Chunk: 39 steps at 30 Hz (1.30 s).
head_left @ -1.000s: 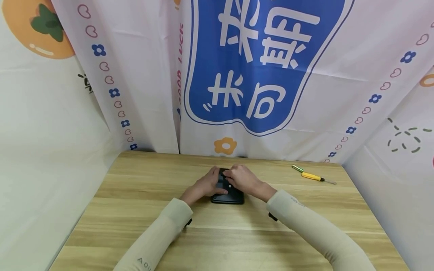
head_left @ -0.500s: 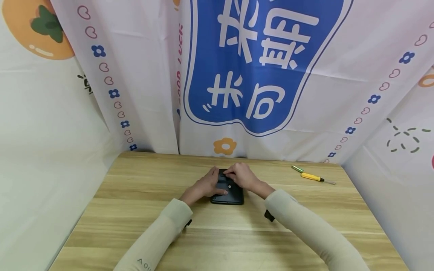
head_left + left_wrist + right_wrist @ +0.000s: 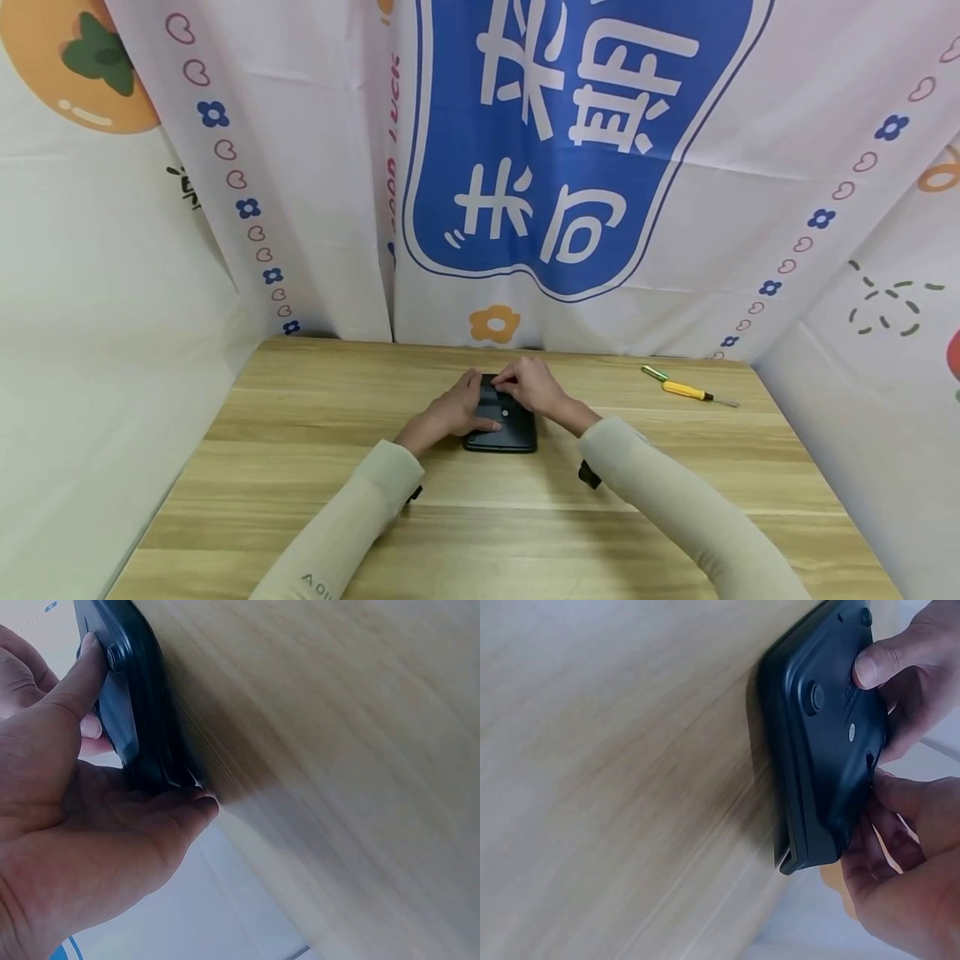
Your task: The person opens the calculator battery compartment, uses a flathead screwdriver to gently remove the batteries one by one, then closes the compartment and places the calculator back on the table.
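A black device (image 3: pixel 517 440), which looks like a desktop calculator, lies underside up near the table's far edge. Round rubber feet and a small white dot show on its back in the right wrist view. My left hand (image 3: pixel 452 410) grips its left side, thumb (image 3: pixel 84 679) across the back and fingers along the edge. At the far end of the back, my right hand (image 3: pixel 538 388) has its thumb and fingers curled against the device. In the right wrist view that hand (image 3: pixel 919 851) meets the thicker end; its fingertips are partly hidden, so anything small between them cannot be seen.
A yellow-handled screwdriver (image 3: pixel 686 390) lies at the table's far right. Beside it is a small green cylinder (image 3: pixel 654 372), like a battery. White printed cloth (image 3: pixel 330 208) hangs behind the wooden table (image 3: pixel 480 533) and at its sides.
My right hand has shifted slightly up and left, its fingers still at the calculator's far end. My left hand and the calculator keep their places; the head view has drifted a little.
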Available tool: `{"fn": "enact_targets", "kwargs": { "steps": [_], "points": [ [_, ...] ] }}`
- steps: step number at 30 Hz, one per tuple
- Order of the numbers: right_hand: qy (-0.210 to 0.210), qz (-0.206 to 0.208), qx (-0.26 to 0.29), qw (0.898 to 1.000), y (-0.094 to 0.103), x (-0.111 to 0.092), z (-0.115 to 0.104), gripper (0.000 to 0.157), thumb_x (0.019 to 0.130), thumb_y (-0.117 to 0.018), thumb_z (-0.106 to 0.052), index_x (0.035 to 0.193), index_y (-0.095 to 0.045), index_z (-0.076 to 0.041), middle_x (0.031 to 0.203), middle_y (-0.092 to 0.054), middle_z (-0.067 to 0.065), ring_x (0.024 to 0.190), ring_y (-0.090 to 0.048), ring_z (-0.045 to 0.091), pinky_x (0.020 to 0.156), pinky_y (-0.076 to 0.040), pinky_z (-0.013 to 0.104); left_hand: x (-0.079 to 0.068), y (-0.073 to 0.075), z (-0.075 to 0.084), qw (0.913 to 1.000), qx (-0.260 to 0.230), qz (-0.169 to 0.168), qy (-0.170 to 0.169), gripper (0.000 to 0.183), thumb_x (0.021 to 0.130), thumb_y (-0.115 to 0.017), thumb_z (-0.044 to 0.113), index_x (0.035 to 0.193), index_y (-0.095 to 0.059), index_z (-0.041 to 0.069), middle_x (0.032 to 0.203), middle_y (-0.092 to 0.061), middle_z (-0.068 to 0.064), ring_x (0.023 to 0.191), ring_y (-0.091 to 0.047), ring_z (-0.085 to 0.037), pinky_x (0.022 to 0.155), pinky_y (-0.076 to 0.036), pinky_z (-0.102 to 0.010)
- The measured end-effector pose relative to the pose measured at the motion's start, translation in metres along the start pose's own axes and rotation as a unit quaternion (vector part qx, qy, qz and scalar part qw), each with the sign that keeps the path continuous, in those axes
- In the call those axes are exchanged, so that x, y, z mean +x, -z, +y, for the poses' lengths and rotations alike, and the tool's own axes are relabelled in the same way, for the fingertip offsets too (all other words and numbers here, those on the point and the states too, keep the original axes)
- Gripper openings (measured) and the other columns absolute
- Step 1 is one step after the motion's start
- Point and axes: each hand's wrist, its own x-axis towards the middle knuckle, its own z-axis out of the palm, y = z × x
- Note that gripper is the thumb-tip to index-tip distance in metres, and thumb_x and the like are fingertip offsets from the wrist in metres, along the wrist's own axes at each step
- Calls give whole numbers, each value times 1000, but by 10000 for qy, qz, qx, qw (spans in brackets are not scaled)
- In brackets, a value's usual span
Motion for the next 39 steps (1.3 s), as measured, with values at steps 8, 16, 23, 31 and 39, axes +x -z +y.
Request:
{"fn": "enact_targets", "kwargs": {
  "steps": [8,16,23,31,39],
  "points": [
    [-148,-41,32,9999,-1,2,-1,9,93,-81,-5,100,-86,-7,100,-82,7,97,-78,23,85,-63,41,0,0,-1,10000,-37,2,-2,105,98,-77,44,166,-16,-7,175,-14,-23,154,-36,-39,117,-44,-54],
    [-139,93,135,9998,-3,2,2,9,92,-82,-5,100,-86,-8,99,-82,6,96,-78,22,84,-63,40,1,1,-2,10000,27,6,16,104,98,-76,45,166,-16,-6,175,-15,-23,154,-37,-38,117,-44,-54],
    [-291,148,278,9991,-3,-2,3,8,93,-82,-5,99,-87,-8,99,-82,5,96,-78,22,85,-63,41,0,1,-2,9999,-64,11,-87,103,98,-77,46,166,-19,-5,174,-18,-22,151,-41,-39,113,-46,-57],
    [-174,56,223,9996,-3,-1,2,9,94,-80,-4,101,-86,-6,101,-82,6,98,-77,22,86,-62,42,0,3,-6,9993,-330,39,-162,104,96,-79,45,165,-20,-5,172,-22,-22,147,-46,-40,114,-46,-54],
    [282,-223,-267,9990,2,-6,7,20,101,-74,-12,117,-80,-2,116,-79,11,108,-75,25,93,-61,44,-2,8,-7,9980,-619,112,-114,106,99,-76,46,167,-12,-4,173,-14,-29,155,-31,-44,122,-36,-57]
  ]
}}
